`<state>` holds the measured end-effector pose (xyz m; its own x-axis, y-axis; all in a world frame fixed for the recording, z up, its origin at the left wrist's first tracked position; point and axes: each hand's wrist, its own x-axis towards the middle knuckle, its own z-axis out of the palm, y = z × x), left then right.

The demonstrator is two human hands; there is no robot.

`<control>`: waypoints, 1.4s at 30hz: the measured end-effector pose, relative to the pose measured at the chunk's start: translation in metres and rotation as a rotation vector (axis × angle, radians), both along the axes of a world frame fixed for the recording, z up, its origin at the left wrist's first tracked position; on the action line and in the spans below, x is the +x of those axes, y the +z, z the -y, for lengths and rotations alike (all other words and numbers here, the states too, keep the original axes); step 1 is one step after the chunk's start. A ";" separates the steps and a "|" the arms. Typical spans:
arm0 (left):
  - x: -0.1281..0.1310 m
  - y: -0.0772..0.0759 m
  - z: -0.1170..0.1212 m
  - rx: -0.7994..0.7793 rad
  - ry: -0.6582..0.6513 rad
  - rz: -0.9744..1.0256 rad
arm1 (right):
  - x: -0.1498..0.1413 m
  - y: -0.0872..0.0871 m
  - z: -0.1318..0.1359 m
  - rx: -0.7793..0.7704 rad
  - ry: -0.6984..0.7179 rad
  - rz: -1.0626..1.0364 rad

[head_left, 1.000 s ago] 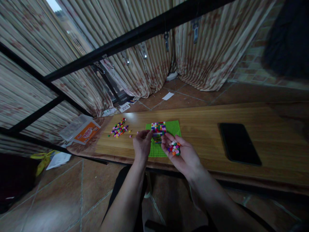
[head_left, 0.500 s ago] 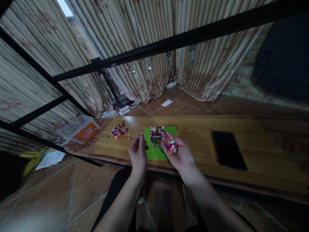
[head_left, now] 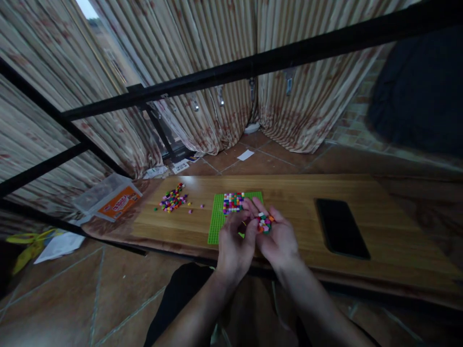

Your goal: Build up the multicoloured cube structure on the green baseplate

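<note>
My right hand [head_left: 282, 241] is palm up and cupped around a small heap of colourful toy bricks [head_left: 264, 223]. Over its palm, my left hand [head_left: 236, 246] has curled fingers and a thumb touching the edge of that heap. Whether a brick is between the left fingertips is hidden. Just beyond both hands lies a green studded baseplate [head_left: 215, 226], carrying a block built of many-coloured bricks [head_left: 233, 202]. My hands cover the plate's near right part and some of the block.
Loose bricks [head_left: 173, 198] are scattered on the wooden table [head_left: 296, 193] at the left. A black tablet-like device [head_left: 342, 229] lies on the right. A clear plastic box [head_left: 108, 197] with an orange label stands at the far left. A black metal rail [head_left: 217, 74] crosses behind.
My left hand has moved right, from beside the baseplate to the bricks in my right palm. The right hand stays cupped, its fingers slightly more curled. The view has shifted a little.
</note>
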<state>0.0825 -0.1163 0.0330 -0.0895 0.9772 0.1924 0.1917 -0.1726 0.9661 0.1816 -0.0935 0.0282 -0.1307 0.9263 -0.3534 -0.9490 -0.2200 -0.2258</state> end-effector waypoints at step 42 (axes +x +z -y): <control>-0.003 0.005 -0.041 -0.721 -0.470 1.404 | 0.029 0.035 0.006 0.583 -0.261 1.708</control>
